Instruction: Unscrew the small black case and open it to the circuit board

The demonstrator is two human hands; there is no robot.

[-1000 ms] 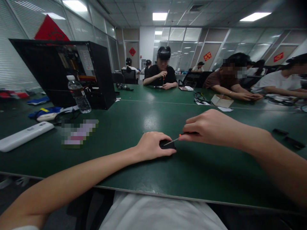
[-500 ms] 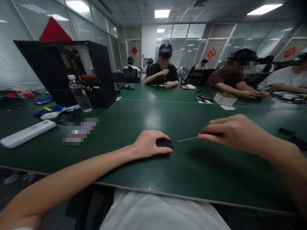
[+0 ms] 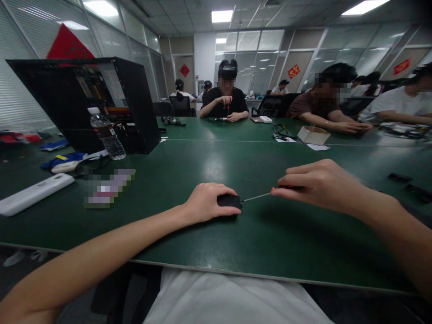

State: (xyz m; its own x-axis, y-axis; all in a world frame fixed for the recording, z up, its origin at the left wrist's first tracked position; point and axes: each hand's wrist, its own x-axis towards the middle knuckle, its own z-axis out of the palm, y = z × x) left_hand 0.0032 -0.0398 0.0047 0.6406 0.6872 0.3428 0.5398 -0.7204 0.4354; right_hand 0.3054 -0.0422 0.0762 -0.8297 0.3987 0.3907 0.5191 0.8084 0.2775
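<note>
The right hand (image 3: 320, 184) has its grip closed on the screwdriver (image 3: 257, 196). Thumb and fingertips are pinched together around the handle, and only its orange end shows at the fingertips. The thin metal shaft sticks out of the grip to the left, nearly level with the tabletop (image 3: 236, 243) and tilted slightly down toward its tip. The tip meets the right edge of the black part (image 3: 230, 200); whether it sits in a screw or a seam is too small to tell.

The left hand (image 3: 207, 203) is clamped on that black part, palm down, with the fingers curled over its top and pressing it flat on the tabletop. The part therefore lies straight left of the right grip, along the screwdriver's long axis, with only the bare shaft between them. The left hand is the nearer of the two, since it is on the part itself. Both forearms come in from the near edge and converge on this spot.

Farther out on the left lie a long white case (image 3: 35, 193) and a water bottle (image 3: 106, 135), with an open black computer case (image 3: 141, 108) behind the bottle. On the right, well apart from the right hand, two small black pieces (image 3: 398, 177) lie on the tabletop. Across the table other people sit at their own work, one with a small cardboard box (image 3: 313, 135) near the hands.
</note>
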